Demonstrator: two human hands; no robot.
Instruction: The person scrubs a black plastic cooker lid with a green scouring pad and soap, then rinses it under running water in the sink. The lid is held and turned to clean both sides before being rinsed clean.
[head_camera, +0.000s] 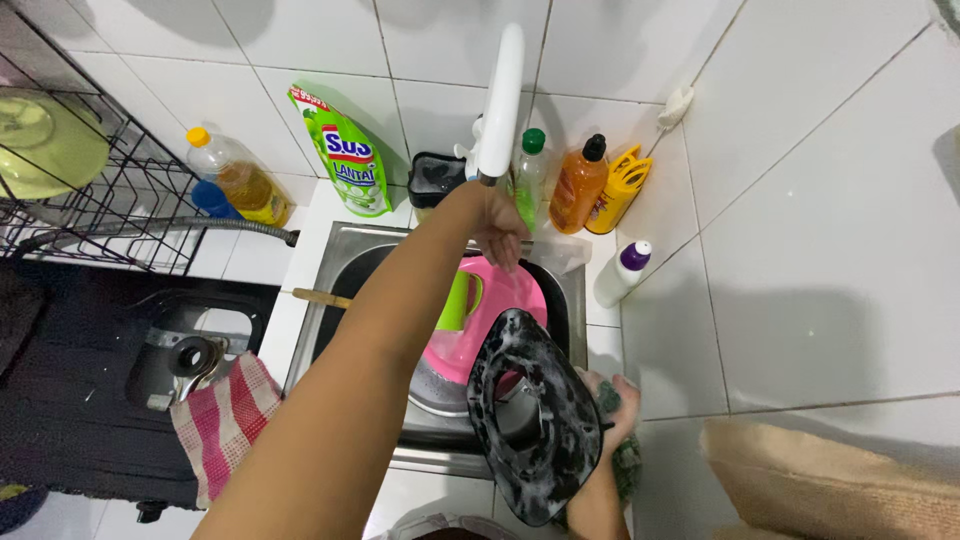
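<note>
Left hand (497, 222), centre of frame, reaches up to the white tap (500, 100); fingers sit at the tap's base just below the spout, curled loosely. Can't tell if they actually clamp it.

Right hand (612, 405), lower centre-right, grips a black oval lid-like part (535, 420) covered in soap suds, held tilted over the front edge of the steel sink (350, 260). Same hand also has a green scrub sponge (627, 465) pressed against the part's right rim. Fingers closed around both.

In the sink, under and behind the black part: pink plastic tub (510, 300) with a green cup (458, 300) against it, grey bowl rim below them. Wooden handle (320, 297) pokes over the sink's left edge.

Back ledge, upper centre: green refill pouch (345, 150), yellow-capped oil bottle (235, 175), black container (435, 178), green-capped bottle (530, 170), orange bottle (578, 185), yellow bottle (622, 185). White bottle with purple cap (620, 275) lies just right of the sink.

Left of frame: black stove (90, 380), red-white checked cloth (225, 420) on its near corner, wire rack (110, 180) holding a pale green dish (45, 140).
</note>
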